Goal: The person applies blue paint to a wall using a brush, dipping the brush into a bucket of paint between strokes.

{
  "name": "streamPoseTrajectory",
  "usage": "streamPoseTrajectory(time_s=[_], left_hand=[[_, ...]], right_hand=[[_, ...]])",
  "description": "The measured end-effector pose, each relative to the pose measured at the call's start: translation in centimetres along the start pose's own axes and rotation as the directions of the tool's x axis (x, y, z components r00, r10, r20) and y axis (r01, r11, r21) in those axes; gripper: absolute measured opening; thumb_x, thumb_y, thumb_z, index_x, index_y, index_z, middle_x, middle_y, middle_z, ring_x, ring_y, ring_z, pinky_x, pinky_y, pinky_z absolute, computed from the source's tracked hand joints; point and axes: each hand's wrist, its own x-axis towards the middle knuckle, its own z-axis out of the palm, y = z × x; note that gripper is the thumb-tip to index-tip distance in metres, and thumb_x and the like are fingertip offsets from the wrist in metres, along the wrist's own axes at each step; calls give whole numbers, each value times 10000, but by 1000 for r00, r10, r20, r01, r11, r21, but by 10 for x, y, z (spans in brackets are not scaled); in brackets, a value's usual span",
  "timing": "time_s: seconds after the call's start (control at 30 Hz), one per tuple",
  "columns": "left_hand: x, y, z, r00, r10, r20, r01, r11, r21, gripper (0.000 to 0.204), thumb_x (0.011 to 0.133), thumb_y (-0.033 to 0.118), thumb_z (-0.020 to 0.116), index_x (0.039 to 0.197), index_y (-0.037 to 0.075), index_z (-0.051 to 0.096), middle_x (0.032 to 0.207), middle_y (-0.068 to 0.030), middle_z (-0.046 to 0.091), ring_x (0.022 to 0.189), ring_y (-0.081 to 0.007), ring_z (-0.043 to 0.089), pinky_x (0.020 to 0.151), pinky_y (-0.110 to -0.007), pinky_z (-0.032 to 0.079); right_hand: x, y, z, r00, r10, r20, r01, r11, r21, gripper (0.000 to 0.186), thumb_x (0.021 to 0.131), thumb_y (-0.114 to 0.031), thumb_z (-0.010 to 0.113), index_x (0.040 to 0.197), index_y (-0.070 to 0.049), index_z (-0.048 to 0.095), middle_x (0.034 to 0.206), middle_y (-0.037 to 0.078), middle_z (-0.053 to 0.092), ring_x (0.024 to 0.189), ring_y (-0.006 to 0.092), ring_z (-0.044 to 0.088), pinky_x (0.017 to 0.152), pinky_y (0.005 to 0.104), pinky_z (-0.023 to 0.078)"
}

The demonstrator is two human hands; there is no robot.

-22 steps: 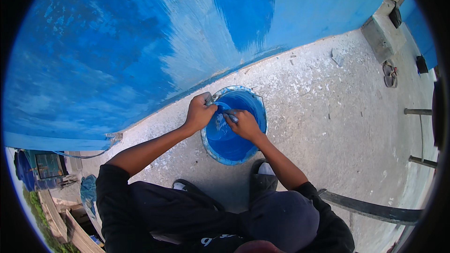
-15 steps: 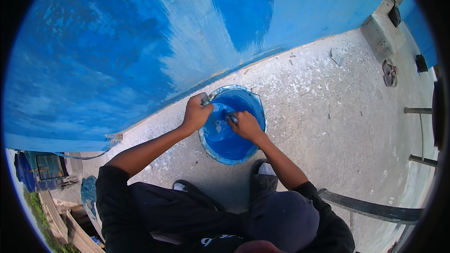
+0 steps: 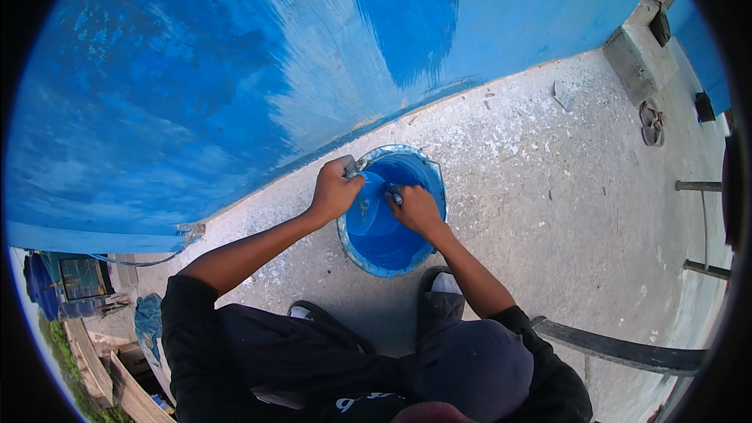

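A round bucket (image 3: 435,247) smeared with blue paint stands on the floor just ahead of my feet. My left hand (image 3: 337,192) is closed at the bucket's left rim, its thumb over the inner side. Inside the bucket's mouth, my right hand (image 3: 417,208) is closed around a short paint-stained handle (image 3: 396,198); the tool's working end is hidden. Between my hands a lighter blue round patch (image 3: 368,205) shows within the bucket; whether it is paint or a separate piece I cannot tell. Darker blue lines the bucket's inner wall.
A wall (image 3: 196,70) with patchy light and dark blue paint rises beyond the bucket. White flecks cover the concrete floor (image 3: 533,211). A concrete step (image 3: 636,63) and sandals (image 3: 651,124) are at right, a dark curved bar (image 3: 619,346) at lower right. Planks (image 3: 90,364) lie at lower left.
The bucket has shifted slightly right and toward me, with my left hand following it. My right hand has moved a little within the bucket, still gripping the handle.
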Motion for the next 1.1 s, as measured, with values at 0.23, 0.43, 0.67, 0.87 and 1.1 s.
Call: streamPoseTrajectory(time_s=[0.23, 0.43, 0.67, 0.87, 1.1], left_hand=[[0, 4, 0, 1000, -30, 1, 30, 999, -13, 262, 726, 60, 602, 640, 23, 357, 555, -44, 290, 526, -103, 319, 490, -343, 271], [3, 5, 3, 1000, -2, 8, 1, 999, 34, 284, 719, 45, 600, 629, 41, 330, 571, -7, 268, 531, -78, 295, 481, -324, 245], [12, 6, 1, 998, -54, 38, 53, 998, 28, 278, 728, 39, 613, 637, 40, 351, 568, 5, 295, 533, -70, 324, 478, -315, 257], [15, 7, 1, 993, -104, 54, 104, 995, 0, 275, 737, 37, 625, 641, 45, 367, 568, 17, 318, 530, -66, 340, 476, -312, 265], [18, 10, 4, 998, -27, 64, 23, 998, 64, 319, 734, 38, 625, 634, 52, 322, 576, 6, 261, 539, -76, 311, 486, -324, 259]], right_hand=[[-5, 2, -6, 998, -28, 57, 26, 999, 25, 261, 878, -279, 594, 955, -65, 724, 810, 225, 670, 770, 400, 652, 737, 472, 530], [-8, 7, 0, 997, -17, 75, 14, 999, 33, 247, 874, -265, 597, 951, -68, 725, 804, 226, 670, 762, 398, 651, 740, 464, 530], [-16, 15, 0, 999, -30, 36, 22, 979, 202, 232, 872, -247, 605, 961, -67, 721, 795, 218, 668, 765, 399, 647, 740, 453, 523], [-21, 22, -1, 998, -25, 58, 10, 970, 243, 236, 877, -233, 604, 987, -56, 716, 830, 231, 667, 796, 397, 649, 765, 445, 516], [-18, 15, -22, 989, -13, 148, -44, 926, 375, 259, 890, -228, 601, 1036, -39, 699, 841, 226, 673, 802, 369, 664, 764, 404, 515]])
